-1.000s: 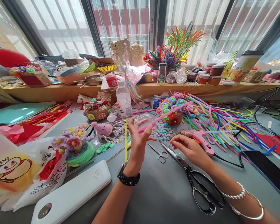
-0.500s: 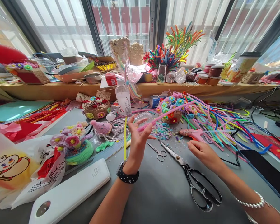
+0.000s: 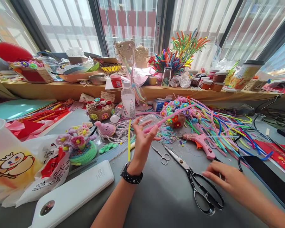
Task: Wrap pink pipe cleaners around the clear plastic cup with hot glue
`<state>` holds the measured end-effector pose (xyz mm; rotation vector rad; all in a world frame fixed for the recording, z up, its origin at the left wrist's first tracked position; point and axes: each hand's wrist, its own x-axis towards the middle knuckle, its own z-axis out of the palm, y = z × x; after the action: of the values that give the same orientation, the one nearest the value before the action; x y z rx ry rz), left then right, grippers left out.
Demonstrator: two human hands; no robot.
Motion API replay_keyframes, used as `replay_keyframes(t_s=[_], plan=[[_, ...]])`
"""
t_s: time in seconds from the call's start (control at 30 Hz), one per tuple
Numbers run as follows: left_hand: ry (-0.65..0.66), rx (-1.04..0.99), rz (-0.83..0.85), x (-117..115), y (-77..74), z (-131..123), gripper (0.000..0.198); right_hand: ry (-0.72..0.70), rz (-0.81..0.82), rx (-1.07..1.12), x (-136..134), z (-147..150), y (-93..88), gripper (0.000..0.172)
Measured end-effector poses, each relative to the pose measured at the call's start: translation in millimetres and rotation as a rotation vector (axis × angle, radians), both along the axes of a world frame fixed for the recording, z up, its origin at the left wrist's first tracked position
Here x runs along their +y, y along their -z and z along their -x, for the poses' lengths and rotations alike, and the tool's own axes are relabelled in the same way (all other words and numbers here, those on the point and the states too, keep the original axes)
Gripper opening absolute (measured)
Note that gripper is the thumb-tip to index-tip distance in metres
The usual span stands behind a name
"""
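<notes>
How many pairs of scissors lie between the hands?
2: small silver pair, just right of the left hand; larger black-handled pair, nearer the right hand. None seems hidden.

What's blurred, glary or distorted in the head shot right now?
Head view: right hand is blurred along with its forearm, while the left hand looks fairly crisp; head view: window panes are bright, washed out in places; head view: window frames splay outward toward the top, likely wide-angle stretch.
</notes>
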<state>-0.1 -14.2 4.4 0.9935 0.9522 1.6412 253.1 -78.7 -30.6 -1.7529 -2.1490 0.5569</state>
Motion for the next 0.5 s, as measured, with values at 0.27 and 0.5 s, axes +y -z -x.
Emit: replay_keyframes(t_s=[0.27, 0.5], plan=[[0.014, -0.003, -0.015, -2.2, -4.6, 1.9, 0.07, -0.002, -0.058, -0.154, -40.8, 14.4, 22.6, 0.018], [0.038, -0.046, -0.013, -4.6, -7.5, 3.8, 0.067, -0.006, -0.073, -0.29, -33.6, 31.0, 27.5, 0.003]])
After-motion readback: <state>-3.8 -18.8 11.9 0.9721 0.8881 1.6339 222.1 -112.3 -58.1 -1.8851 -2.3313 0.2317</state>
